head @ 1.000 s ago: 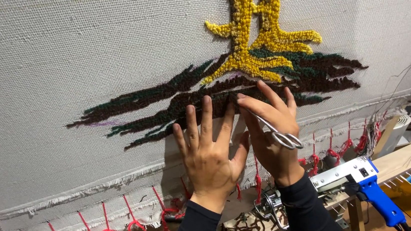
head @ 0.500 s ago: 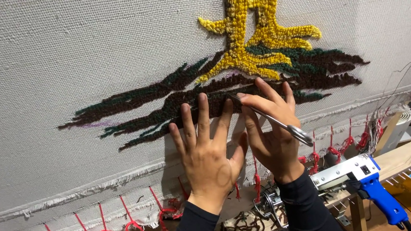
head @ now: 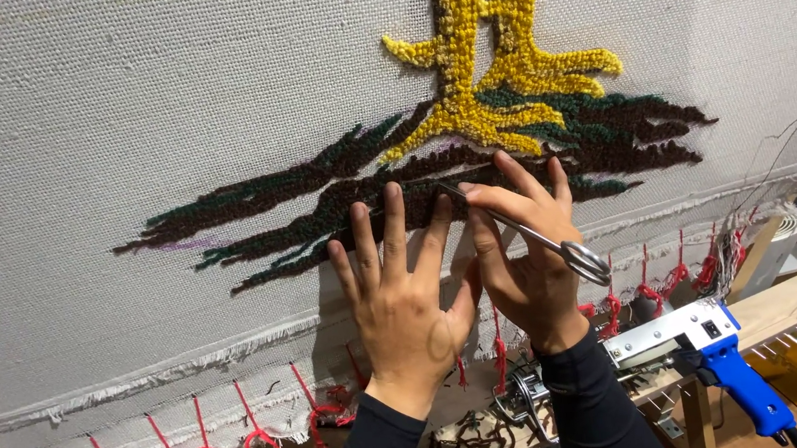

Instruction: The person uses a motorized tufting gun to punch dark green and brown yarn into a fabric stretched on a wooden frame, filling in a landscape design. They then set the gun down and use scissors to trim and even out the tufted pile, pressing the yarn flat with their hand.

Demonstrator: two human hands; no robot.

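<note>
Left hand (head: 404,297) lay flat, fingers spread, holding nothing, on the cloth (head: 117,134), right hand (head: 529,260) gripped scissors (head: 541,239), tips at 10 o'clock touching brown tufting (head: 319,202), blue tufting gun (head: 713,350) at 4 o'clock.

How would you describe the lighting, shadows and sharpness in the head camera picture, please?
Head view: even, soft light, no glare on the backing cloth; the left hand and right hand cast a faint shadow below them; the scissors and tufted yarn are sharp; edges bow slightly.
</note>
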